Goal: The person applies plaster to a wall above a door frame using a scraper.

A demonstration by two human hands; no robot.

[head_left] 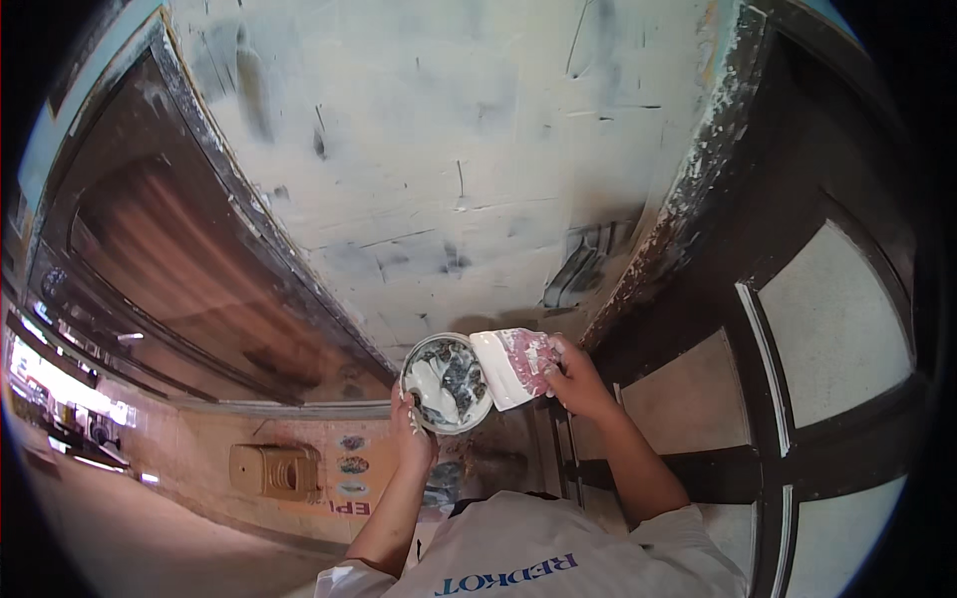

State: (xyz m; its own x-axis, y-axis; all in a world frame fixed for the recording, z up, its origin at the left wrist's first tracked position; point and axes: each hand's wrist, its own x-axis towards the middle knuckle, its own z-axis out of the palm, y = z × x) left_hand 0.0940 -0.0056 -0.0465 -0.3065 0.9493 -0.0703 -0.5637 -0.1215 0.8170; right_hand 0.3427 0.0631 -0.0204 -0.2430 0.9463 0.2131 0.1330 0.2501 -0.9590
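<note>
My left hand (411,431) is closed around the side of a round tub (461,429), with white smears on its fingers. White putty (431,387) lies inside, and dark patches of the tub's inner surface show between the lumps. In my right hand (578,381) is a wide putty scraper (510,367), held by its pinkish, putty-spotted end. Thick white putty coats the scraper's left part, which is right at the tub's right rim. Just beyond both hands rises a wall (449,140) coated unevenly in white, with dark marks and streaks showing through.
A dark wooden door or panel (169,229) stands left of the wall, its frame splashed white. Dark framing with pale panels (837,319) is on the right. A tan plastic stool (274,470) is at the lower left, beside a printed sheet (349,458) on the floor.
</note>
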